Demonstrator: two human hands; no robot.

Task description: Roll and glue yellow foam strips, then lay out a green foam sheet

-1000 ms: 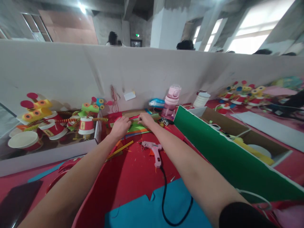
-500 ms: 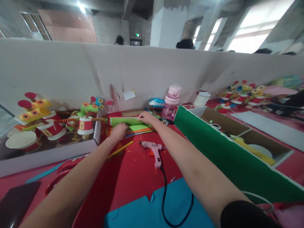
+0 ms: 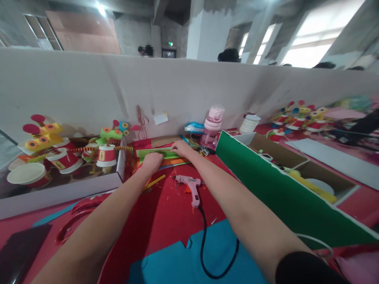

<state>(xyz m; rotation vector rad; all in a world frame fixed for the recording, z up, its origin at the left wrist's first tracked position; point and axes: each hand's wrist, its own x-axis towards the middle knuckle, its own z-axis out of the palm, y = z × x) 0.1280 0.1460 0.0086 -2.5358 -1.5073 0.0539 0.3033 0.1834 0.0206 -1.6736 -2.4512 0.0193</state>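
Both hands are at the back of the red table, on a flat green sheet (image 3: 166, 152) with orange and other coloured sheets beneath it. My left hand (image 3: 153, 161) is closed at the sheet's front left part, its fingertips hidden from view. My right hand (image 3: 181, 147) pinches the sheet's upper edge, right of my left hand. Nearer to me, a pink glue gun (image 3: 191, 186) lies on the red surface, its black cord running toward me. A yellow strip (image 3: 156, 181) lies left of the glue gun.
A box (image 3: 89, 187) with paper-cup figures is at the left. A green-sided box (image 3: 275, 197) fills the right. Behind stand a pink bottle (image 3: 213, 125) and a white partition (image 3: 177, 86). Blue sheet (image 3: 177, 264) lies in front, and a dark flat object (image 3: 23, 248) front left.
My left hand has shifted slightly right and closed up more over the green sheet. The green sheet appears narrower and flatter. My right hand has barely moved.
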